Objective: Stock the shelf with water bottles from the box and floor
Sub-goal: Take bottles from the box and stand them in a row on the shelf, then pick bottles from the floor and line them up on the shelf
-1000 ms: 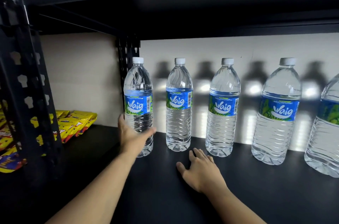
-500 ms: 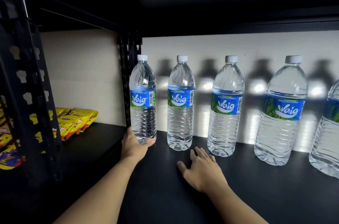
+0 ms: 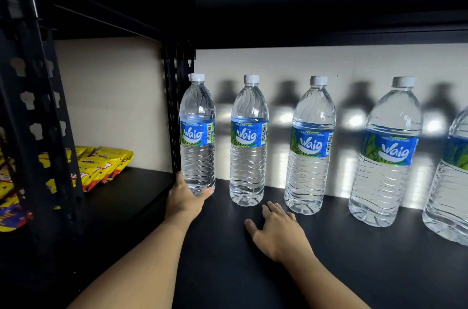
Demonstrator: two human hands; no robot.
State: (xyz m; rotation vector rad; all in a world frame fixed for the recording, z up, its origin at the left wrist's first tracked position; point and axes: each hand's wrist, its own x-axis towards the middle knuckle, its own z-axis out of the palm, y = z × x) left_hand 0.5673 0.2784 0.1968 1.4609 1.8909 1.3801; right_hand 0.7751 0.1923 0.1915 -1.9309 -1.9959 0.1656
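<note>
The left hand [image 3: 186,198] grasps a clear plastic water bottle with a white cap and blue label [image 3: 197,156], fingers curled round its base. The bottle is upright at the left end of a row of 5 such bottles along the back of the black shelf [image 3: 354,270], just beside the black perforated post [image 3: 174,106]. The right hand [image 3: 278,232] lies flat on the shelf, fingers released and spread, near the 2nd bottle [image 3: 249,156]. Yellow snack packets [image 3: 106,164] lie in the neighbouring bay.

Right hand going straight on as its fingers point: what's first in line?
Probably the second bottle from left, near its base; depth is unclear, so the right hand might slip past to the wall.
</note>
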